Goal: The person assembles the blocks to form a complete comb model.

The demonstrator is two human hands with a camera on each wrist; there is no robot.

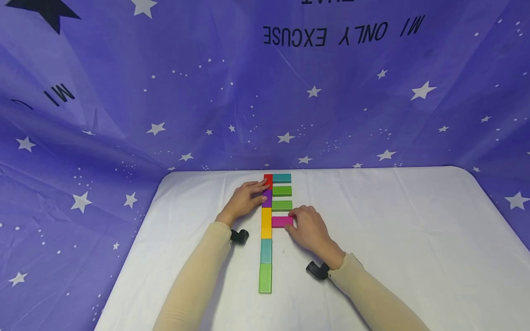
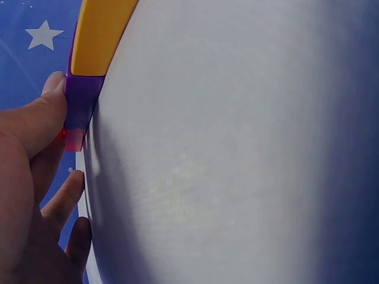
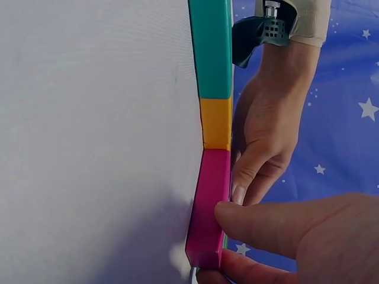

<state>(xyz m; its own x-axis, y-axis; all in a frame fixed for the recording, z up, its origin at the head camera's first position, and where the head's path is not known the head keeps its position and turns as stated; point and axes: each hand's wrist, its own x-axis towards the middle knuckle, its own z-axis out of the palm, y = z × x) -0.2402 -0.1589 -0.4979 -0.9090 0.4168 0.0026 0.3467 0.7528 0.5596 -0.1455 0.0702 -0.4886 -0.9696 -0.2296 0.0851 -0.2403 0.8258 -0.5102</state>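
My right hand [image 1: 309, 230] pinches a magenta block [image 1: 281, 222] between thumb and fingers. One end of that block meets the yellow part of a column of blocks, as the right wrist view also shows. Relaxed fingers of my left hand [image 1: 243, 198] touch the red block [image 1: 268, 181] and the purple block [image 1: 267, 199] at the column's far end. In the left wrist view the thumb [image 2: 44, 115] lies against the purple block. Nearer in the column come yellow blocks [image 1: 267, 218], a teal block [image 1: 266, 251] and a green block [image 1: 265, 278].
Beyond the magenta block, two green blocks [image 1: 282, 206] and a teal block [image 1: 282, 178] stick out rightward from the column, with gaps between them. All lie on a white-covered table [image 1: 393, 239]. A purple star-printed cloth [image 1: 232, 101] hangs behind. Each wrist carries a black camera mount [image 1: 317, 270].
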